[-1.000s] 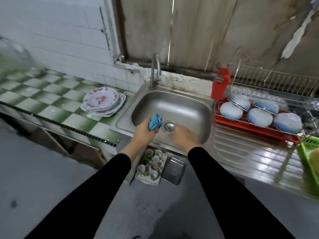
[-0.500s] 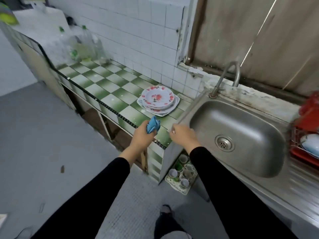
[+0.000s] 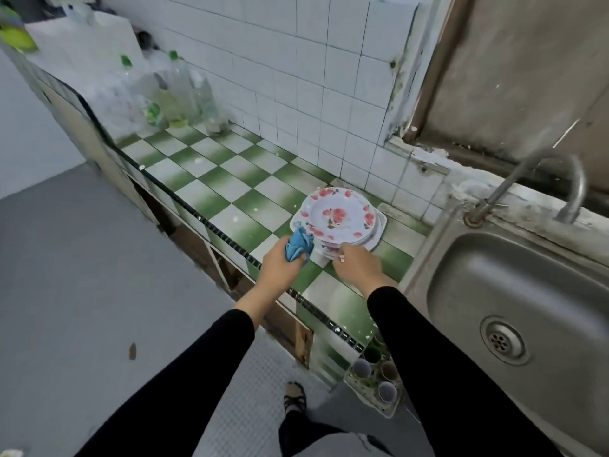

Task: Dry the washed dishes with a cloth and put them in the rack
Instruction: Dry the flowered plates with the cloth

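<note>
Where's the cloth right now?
Head view, centre: cloth bunched in the left hand, beside the near-left rim of the plate stack, over the counter.

Floral plate stack (image 3: 339,216); blue cloth (image 3: 298,247) alongside

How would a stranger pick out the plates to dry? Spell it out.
Start at the steel sink and go left onto the green-and-white checkered counter. The stack of plates sits right beside the sink, near the tiled wall. White with red flowers, it is the only crockery there; the far end holds clear bottles.
</note>
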Available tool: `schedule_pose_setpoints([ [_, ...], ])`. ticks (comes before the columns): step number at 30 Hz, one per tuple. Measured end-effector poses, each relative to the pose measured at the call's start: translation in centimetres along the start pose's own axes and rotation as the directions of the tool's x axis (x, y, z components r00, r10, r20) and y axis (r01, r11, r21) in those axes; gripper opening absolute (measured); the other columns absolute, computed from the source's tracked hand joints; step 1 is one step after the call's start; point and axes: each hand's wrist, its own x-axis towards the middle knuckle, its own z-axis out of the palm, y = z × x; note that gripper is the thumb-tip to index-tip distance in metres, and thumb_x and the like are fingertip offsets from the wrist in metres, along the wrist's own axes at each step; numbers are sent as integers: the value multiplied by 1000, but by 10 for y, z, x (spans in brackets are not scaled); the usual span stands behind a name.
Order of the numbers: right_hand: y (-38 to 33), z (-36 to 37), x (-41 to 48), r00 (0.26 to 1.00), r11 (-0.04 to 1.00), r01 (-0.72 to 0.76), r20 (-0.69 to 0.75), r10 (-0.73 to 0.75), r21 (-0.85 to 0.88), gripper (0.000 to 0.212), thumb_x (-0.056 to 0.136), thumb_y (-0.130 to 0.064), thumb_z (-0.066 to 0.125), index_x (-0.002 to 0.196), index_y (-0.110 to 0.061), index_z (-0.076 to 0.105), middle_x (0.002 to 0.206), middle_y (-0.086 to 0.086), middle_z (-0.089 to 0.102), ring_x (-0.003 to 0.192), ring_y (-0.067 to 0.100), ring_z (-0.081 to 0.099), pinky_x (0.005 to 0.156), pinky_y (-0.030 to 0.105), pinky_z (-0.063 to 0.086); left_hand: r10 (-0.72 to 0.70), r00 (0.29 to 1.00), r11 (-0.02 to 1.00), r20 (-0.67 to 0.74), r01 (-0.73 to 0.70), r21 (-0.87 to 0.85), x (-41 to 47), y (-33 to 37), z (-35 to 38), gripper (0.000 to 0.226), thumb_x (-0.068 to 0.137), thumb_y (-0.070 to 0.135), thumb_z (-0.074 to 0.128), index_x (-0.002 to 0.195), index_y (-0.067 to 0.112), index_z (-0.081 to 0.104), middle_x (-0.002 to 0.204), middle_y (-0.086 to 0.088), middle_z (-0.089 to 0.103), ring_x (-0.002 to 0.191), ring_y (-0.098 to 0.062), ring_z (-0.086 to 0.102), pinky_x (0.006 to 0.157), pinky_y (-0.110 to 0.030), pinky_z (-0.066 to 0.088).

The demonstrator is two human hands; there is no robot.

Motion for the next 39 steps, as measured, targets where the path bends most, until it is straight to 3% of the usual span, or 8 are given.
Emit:
schedule_pose_setpoints([
  [10,9,10,94,983,983,-182,-16,182,12,22,102,-31,42,108,-11,49,111,13,64,97,32,62,81,38,52,-35,999,992,-33,30,-125,113,-12,4,28,89,15,65,116,17,57,94,3,63,83,-17,58,70,-29,46],
  [13,8,19,103,940,940,-336,-41,339,64,38,102,-34,45,129,-8,45,124,15,57,108,33,60,79,35,46,-27,1000,988,-8,26,-152,137,-22,7,27,90,13,63,115,16,56,100,-2,63,87,-20,59,74,-32,49],
  [18,12,48,123,792,678,-544,36,610,495,57,96,-35,60,141,-8,36,142,13,50,122,31,56,98,41,53,-40,998,985,54,49,-168,175,-36,13,19,92,15,62,109,17,55,95,0,62,83,-17,58,71,-29,49],
  [22,6,61,146,657,448,-600,88,749,663,61,96,-34,61,142,-7,32,143,11,49,122,33,55,100,42,51,-19,987,982,160,48,-180,210,-38,15,20,93,13,62,112,14,57,91,6,61,79,-4,57,61,-6,43],
  [26,4,68,167,521,217,-558,135,843,801,65,87,-32,67,139,-8,35,133,4,60,115,28,61,100,44,52,22,961,986,277,24,-163,239,-39,11,21,92,9,63,112,7,58,91,1,61,78,-7,57,62,-6,45],
  [30,10,85,183,388,197,-654,101,916,731,85,76,-54,70,137,-4,40,127,8,63,112,31,63,94,43,55,50,910,984,412,25,-175,268,-44,8,29,93,13,64,121,14,57,106,-1,64,95,-15,62,81,-20,53],
  [33,19,98,190,357,206,-720,100,929,663,100,76,-69,64,143,1,39,138,17,57,117,35,61,95,43,54,60,886,984,460,24,-175,282,-44,6,29,93,13,63,121,12,56,105,-2,63,96,-17,62,78,-20,55],
  [39,14,79,187,323,281,-819,-4,946,501,76,82,-47,78,130,4,49,128,19,52,115,34,59,93,38,50,89,838,985,539,7,-174,290,-46,7,33,94,18,64,125,17,53,111,1,61,103,-16,61,87,-28,57],
])
